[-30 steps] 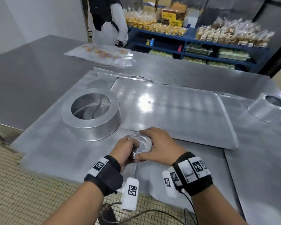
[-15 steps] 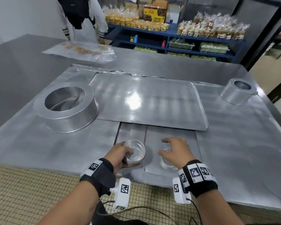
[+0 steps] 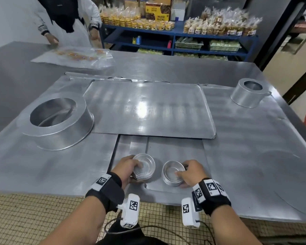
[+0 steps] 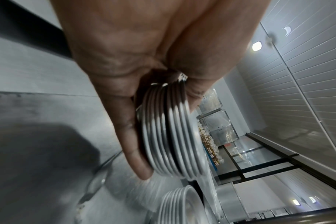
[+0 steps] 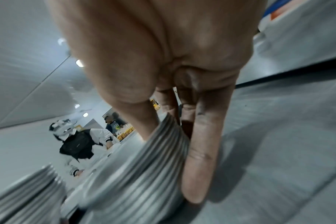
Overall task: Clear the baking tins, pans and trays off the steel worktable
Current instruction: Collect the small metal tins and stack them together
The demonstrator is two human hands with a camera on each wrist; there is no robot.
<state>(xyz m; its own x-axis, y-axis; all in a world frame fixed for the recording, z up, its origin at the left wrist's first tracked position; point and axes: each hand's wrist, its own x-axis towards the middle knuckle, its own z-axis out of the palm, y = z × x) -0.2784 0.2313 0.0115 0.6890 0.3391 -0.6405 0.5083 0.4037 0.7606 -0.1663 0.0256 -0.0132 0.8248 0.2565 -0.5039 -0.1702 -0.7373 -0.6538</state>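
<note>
Stacks of small round tins sit side by side at the near edge of the steel surface (image 3: 254,156), one in each hand. The left hand (image 3: 126,169) curls its fingers round the left stack (image 3: 143,168), thumb on the rim; the left wrist view shows the nested rims gripped between thumb and fingers. The right hand (image 3: 191,174) grips the right stack (image 3: 172,175) the same way, with fingers down its side. Farther back lie a large flat tray (image 3: 148,110), a wide round pan (image 3: 58,122) to the left and a smaller round tin (image 3: 248,92) at the far right. Another person (image 3: 67,20) stands beyond the surface.
</note>
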